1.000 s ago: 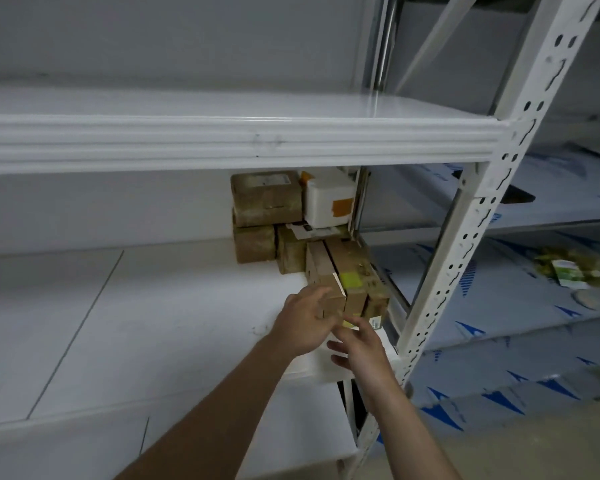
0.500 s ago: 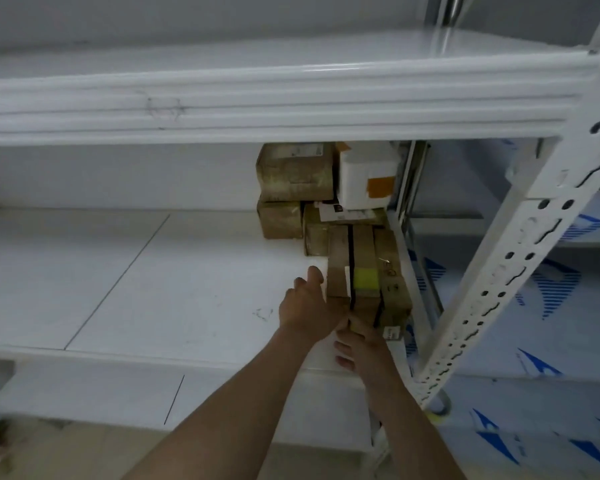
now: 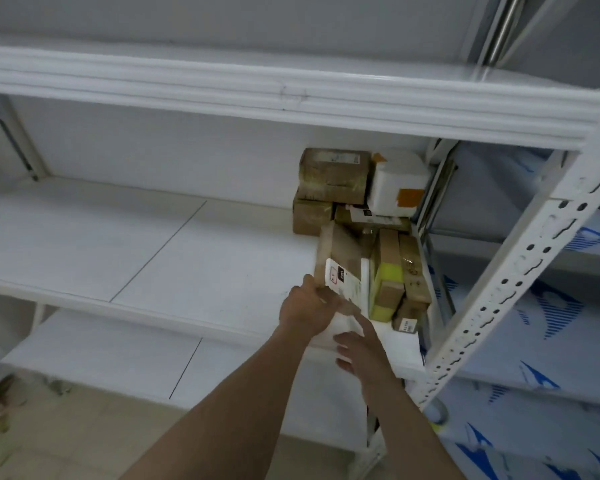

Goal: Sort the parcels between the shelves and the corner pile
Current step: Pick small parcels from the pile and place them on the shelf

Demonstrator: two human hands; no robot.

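Note:
A flat brown parcel [image 3: 340, 261] with a white label leans to the left at the right end of the white middle shelf [image 3: 153, 258]. My left hand [image 3: 309, 311] grips its near end. My right hand [image 3: 359, 348] is just below, fingers spread, under the parcel's white near corner. Right of it stand a brown parcel with yellow-green tape [image 3: 388, 275] and another brown one [image 3: 413, 271]. Behind them, brown boxes [image 3: 333, 174] and a white box with orange tape [image 3: 397, 185] are stacked against the back wall.
The white upper shelf [image 3: 291, 98] hangs low over the parcels. A perforated white upright [image 3: 520, 271] stands right of my hands. Beyond it are shelves with blue-printed sheets [image 3: 551, 306]. A lower white shelf [image 3: 118, 358] and the tiled floor lie below.
The leftmost parcel stood upright in the row; now my left hand has drawn it toward me and tipped it left. My right hand has dropped slightly below it. The camera has swung left.

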